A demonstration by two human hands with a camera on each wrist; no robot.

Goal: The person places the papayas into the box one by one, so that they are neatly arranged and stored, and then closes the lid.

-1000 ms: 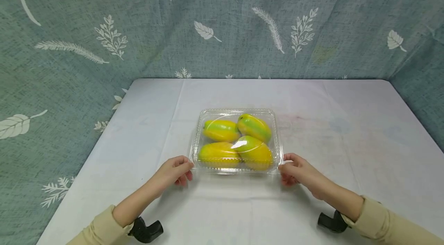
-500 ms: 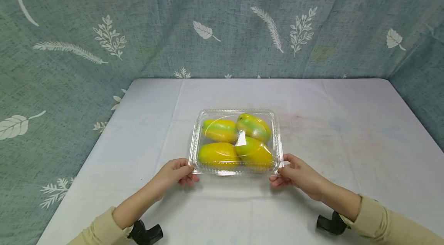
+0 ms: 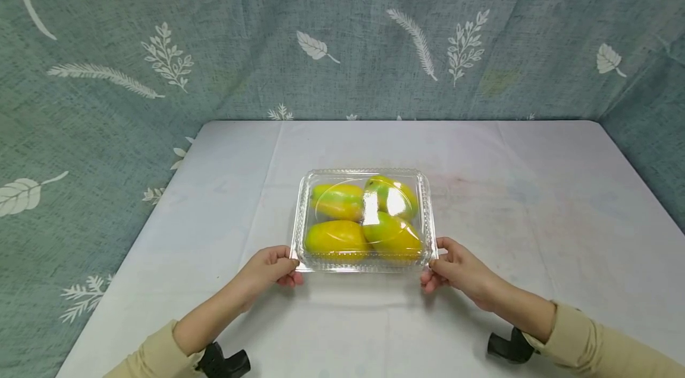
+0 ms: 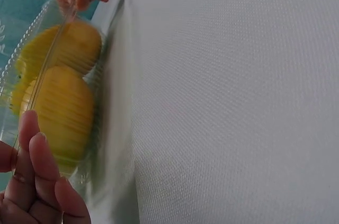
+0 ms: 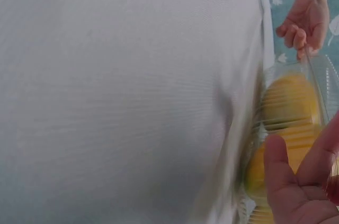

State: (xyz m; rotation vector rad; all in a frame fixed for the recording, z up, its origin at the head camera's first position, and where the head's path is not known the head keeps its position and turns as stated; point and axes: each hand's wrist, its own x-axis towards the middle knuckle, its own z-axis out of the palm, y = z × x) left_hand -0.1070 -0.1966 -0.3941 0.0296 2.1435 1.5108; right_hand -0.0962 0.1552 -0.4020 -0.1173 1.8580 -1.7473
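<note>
A clear plastic container point(image 3: 369, 265) with a see-through lid holds several yellow-green mangoes point(image 3: 337, 236). My left hand point(image 3: 270, 267) pinches its near left corner, thumb on top of the rim. At the near right corner my right hand point(image 3: 462, 271) pinches the rim the same way. The left wrist view has the mangoes point(image 4: 61, 113) behind the ribbed side wall, with fingers point(image 4: 45, 163) under the rim. In the right wrist view, the fingers point(image 5: 278, 166) lie in front of the container's wall. Whether its base touches the table cannot be told.
A white cloth point(image 3: 535, 217) covers the table. Behind and to the left hangs a green-blue curtain point(image 3: 342, 39) with white leaf prints. Black wrist devices point(image 3: 225, 363) are strapped below both beige sleeves.
The container's near edge has shifted slightly toward me and the glare on its lid has moved and grown. Both hands' lower fingers have moved under the rim.
</note>
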